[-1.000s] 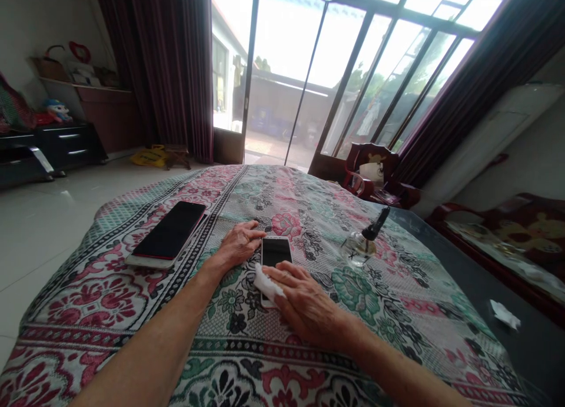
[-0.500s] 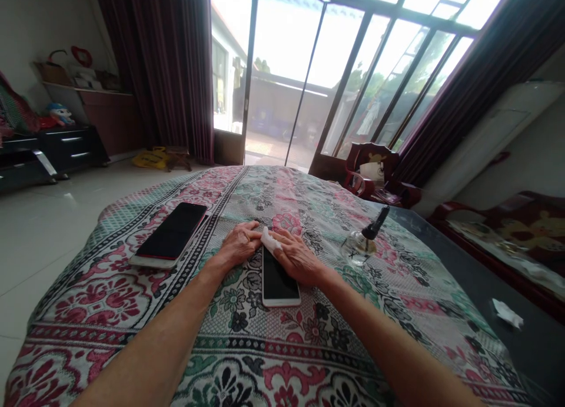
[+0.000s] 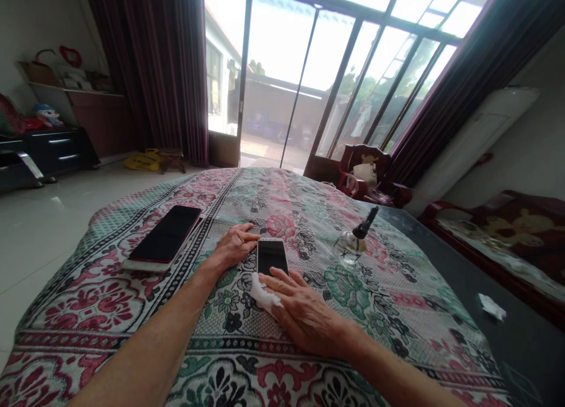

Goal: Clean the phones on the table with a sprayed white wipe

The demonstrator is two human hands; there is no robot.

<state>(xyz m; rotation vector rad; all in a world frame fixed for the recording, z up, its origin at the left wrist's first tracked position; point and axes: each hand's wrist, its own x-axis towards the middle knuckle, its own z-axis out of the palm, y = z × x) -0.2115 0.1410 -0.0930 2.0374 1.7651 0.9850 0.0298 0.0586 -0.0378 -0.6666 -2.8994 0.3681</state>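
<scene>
right grip (image 3: 304, 313) nearest, over near end of white phone (image 3: 271, 255): fingers together, stretched flat, wad of white tissue (image 3: 265, 296) held beneath them, spilling past phone's left edge. phone flat on patterned cloth (image 3: 238, 363), screen up. left grip (image 3: 233, 245) at phone's far left corner, fingers loosely spread, grasping nothing. right of phone: clear bottle (image 3: 350, 249), black top slanting. left of phone: larger dark-screened phone (image 3: 166, 233). well beyond phone: red-brown chair (image 3: 347, 157), glass doors (image 3: 282, 101).
</scene>
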